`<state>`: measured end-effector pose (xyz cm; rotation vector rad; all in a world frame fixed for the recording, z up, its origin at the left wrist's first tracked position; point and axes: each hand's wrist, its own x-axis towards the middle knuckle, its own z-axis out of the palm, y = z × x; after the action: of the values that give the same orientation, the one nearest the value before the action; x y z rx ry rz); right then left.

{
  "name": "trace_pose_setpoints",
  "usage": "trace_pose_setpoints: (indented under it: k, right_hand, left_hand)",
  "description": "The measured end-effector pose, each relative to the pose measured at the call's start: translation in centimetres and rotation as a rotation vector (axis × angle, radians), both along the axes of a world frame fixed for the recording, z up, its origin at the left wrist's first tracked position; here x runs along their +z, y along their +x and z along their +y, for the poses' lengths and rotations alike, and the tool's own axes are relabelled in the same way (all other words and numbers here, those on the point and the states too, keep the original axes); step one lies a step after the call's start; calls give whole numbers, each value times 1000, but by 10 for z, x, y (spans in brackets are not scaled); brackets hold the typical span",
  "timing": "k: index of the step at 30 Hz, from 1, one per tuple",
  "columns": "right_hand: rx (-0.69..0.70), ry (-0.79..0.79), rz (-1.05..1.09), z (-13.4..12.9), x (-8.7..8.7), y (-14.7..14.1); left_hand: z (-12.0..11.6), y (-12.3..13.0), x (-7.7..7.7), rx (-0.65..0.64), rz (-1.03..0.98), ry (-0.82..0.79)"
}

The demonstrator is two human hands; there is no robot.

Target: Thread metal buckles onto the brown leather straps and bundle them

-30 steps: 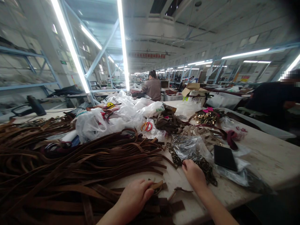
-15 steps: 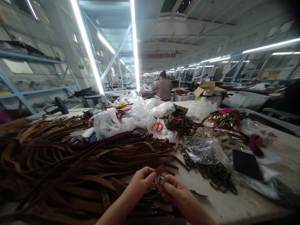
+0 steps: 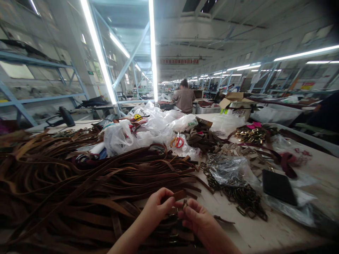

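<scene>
L hand (image 3: 162, 205) clamped on brown strap end (image 3: 179, 195), R hand (image 3: 196, 216) pinching metal buckle (image 3: 185, 203), both above table (image 3: 238, 231) near edge, dark buckle pile (image 3: 245, 201) toward R edge.

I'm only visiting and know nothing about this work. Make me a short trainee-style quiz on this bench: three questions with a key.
1. Multiple choice: What is the right hand holding?
a) a pen
b) a small metal piece
c) a paper cup

2. True or false: The scissors with red and yellow handles are inside the cardboard box.

3. Fill in the word: The left hand pinches a brown ____.

Key: 1. b; 2. false; 3. strap
</scene>
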<state>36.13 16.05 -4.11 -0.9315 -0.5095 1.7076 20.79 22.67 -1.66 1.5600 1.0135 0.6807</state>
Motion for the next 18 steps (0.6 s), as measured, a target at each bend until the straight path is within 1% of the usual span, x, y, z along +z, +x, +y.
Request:
trace_pose_setpoints:
  k: [3,6,8,13,16,18]
  right_hand:
    - [-47,52,-145,2,-3,6]
    - [-87,125,-362,4,-3,10]
    - [-104,168,-443,5,-2,11]
    - [-84,256,-624,3,1,13]
    - [-139,300,-722,4,-1,13]
    - [-186,307,-719,4,-2,12]
  left_hand:
    - [-4,-1,0,-24,105,77]
    - [-7,-1,-2,-41,145,91]
    - [-7,-1,-5,-26,146,72]
    - [-5,-2,-14,12,110,25]
    - [-5,-2,-17,-10,80,-23]
    - [-5,-1,-18,-21,52,-68]
